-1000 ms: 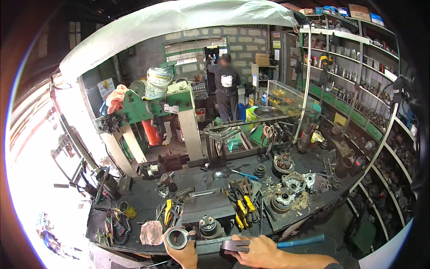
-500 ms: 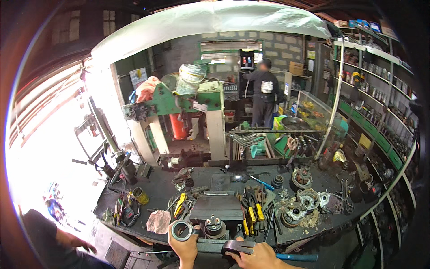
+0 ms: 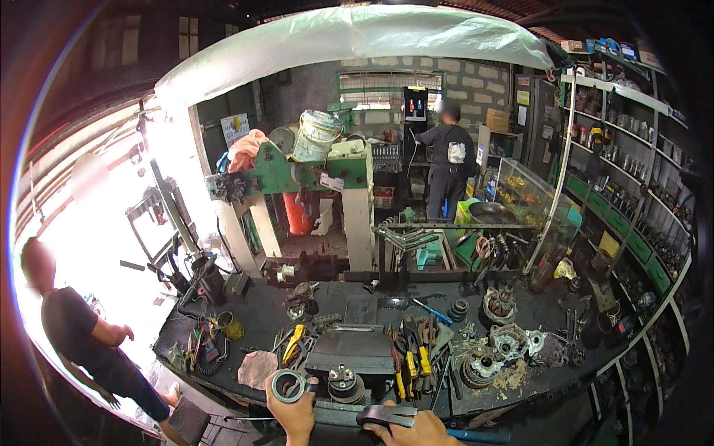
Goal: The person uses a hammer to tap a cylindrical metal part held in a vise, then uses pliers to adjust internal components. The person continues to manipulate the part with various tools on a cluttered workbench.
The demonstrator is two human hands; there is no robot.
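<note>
Metal ring (image 3: 276, 385) looks heavy, rigid from here; left grip (image 3: 294, 416) wraps outer wall, best hold; right grip (image 3: 420, 431) clasps claw hammer (image 3: 375, 414).

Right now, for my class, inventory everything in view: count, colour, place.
Metal ring: 1, grey, left hand
Hammer: 1, dark-headed, blue-handled, right hand
Studded part: 1, grey, front centre
Bench: 1, black, foreground
Tools: several, yellow, bench centre
Crumpled sheet: 1, pinkish, bench left
Castings: several, grey, bench right
Machine frame: 1, green-cream, behind bench
Bucket: 1, white, on frame
Shelves: several, grey, right
Canopy: 1, white, overhead
People: 2, dark-clothed, back and left
Small parts: uncountable, mixed, bench and shelves
Left hand: 1, bare, bottom centre
Right hand: 1, bare, bottom centre
</note>
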